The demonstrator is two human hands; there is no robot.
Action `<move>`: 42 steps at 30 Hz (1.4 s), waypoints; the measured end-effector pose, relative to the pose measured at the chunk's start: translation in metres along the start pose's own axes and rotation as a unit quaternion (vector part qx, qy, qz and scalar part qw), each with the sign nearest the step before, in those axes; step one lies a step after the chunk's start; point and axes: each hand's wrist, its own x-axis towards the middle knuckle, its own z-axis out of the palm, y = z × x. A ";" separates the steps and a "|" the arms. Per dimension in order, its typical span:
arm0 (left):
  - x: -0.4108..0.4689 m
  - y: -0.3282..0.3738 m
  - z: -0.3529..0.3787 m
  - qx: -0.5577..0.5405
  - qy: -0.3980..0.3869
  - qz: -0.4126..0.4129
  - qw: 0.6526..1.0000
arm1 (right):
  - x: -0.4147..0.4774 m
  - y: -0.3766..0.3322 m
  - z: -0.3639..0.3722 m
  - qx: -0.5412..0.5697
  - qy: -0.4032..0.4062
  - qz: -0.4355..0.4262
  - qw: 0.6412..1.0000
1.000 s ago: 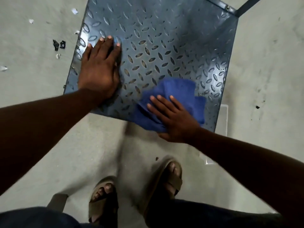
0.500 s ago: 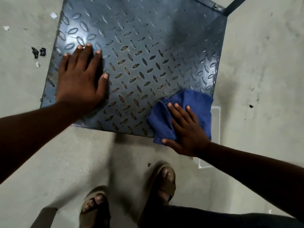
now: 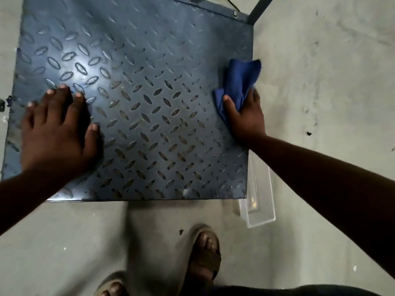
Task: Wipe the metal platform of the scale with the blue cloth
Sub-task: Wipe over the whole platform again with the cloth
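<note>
We look straight down on a dark blue-grey metal platform with a raised diamond tread, the weighing surface of a floor scale. It fills the upper left of the view and sits on a grey concrete floor.

The person's left hand lies palm down on the near left part of the metal platform. Its fingers are straight and slightly spread, the thumb points right, and it holds nothing.

The right hand is at the platform's right edge, about halfway between near and far. It grips a crumpled blue cloth: the thumb presses on top of the fabric, and the other fingers wrap the cloth at the rim, mostly hidden from us. The blue cloth fans out beyond the hand toward the far side, lying on the platform's right margin with one corner hanging just past the edge. The two hands are well apart, with the bare middle of the tread between them.

A dark metal post rises from the platform's far right corner. A clear plastic container lies on the floor just beside the near right corner. Near the bottom of the view we see a foot in a brown open-toed sandal, and the toes of a second foot to its left.
</note>
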 end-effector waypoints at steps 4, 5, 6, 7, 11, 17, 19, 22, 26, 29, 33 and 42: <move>-0.001 -0.002 0.002 0.004 0.005 0.002 1.000 | -0.035 -0.004 -0.002 0.088 -0.003 0.077 0.993; -0.001 -0.001 0.002 0.002 0.003 -0.001 1.000 | -0.060 0.001 -0.003 0.083 -0.014 0.081 0.993; -0.001 0.000 0.001 0.001 -0.001 -0.007 1.000 | -0.088 0.006 -0.003 0.074 -0.036 0.081 0.993; 0.000 0.001 0.000 0.002 -0.004 -0.012 1.000 | -0.118 0.012 -0.003 0.061 -0.067 0.088 0.992; -0.002 0.002 -0.002 0.017 -0.008 -0.015 1.000 | -0.191 0.033 0.001 0.042 -0.145 0.139 0.979; 0.000 -0.001 0.001 0.024 -0.003 -0.012 1.000 | -0.154 0.014 -0.003 0.087 -0.120 0.163 0.975; -0.001 0.000 0.000 0.021 -0.001 -0.010 1.000 | -0.116 0.009 0.000 0.090 -0.062 0.156 0.982; 0.000 0.000 0.000 0.018 -0.012 -0.009 1.000 | -0.039 0.006 0.006 0.075 0.020 0.112 0.991; 0.000 -0.004 0.005 0.007 -0.006 0.004 1.000 | 0.053 -0.017 0.002 0.009 0.085 0.080 0.993; 0.002 -0.007 0.009 0.003 -0.007 0.006 1.000 | 0.081 -0.033 -0.003 -0.035 0.115 0.080 0.990; -0.001 -0.005 0.008 -0.001 0.000 0.003 1.000 | 0.083 -0.072 0.006 -0.064 0.109 0.045 0.991; 0.002 0.004 -0.006 0.034 -0.014 -0.008 0.999 | -0.003 -0.182 0.098 -0.067 0.103 -0.191 0.974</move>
